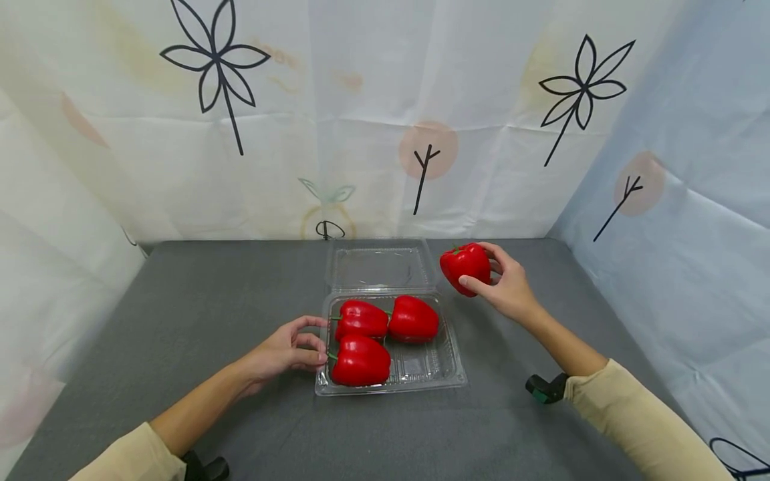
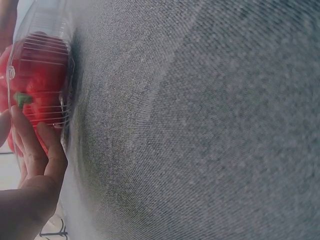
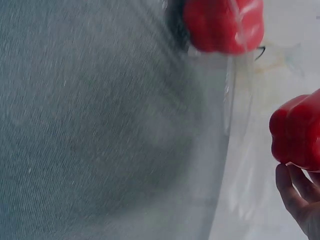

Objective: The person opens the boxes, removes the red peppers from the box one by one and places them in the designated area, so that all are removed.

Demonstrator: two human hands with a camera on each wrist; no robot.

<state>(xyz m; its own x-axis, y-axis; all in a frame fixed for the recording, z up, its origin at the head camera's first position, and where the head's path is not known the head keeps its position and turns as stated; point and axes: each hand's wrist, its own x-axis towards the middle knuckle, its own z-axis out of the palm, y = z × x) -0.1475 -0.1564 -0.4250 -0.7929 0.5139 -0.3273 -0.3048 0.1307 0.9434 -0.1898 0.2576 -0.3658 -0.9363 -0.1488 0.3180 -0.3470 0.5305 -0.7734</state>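
Note:
My right hand (image 1: 508,287) grips a red bell pepper (image 1: 466,266) between thumb and fingers, above the grey surface to the right of a clear plastic clamshell container (image 1: 421,386). In the right wrist view, fingertips (image 3: 282,172) press against the lobed end of this pepper (image 3: 300,132). Three red bell peppers lie in the container's base: one at back left (image 1: 362,319), one at back right (image 1: 414,319) and one at front left (image 1: 361,361). With fingers spread, my left hand (image 1: 289,351) touches the container's left edge. The left wrist view shows fingertips (image 2: 45,132) at its ribbed side.
The container's lid (image 1: 381,267) lies folded back behind the base. Grey cloth (image 1: 228,294) covers the table. Printed curtains (image 1: 361,100) rise at the back and sides. A dark wrist mount (image 1: 546,387) sits on my right forearm.

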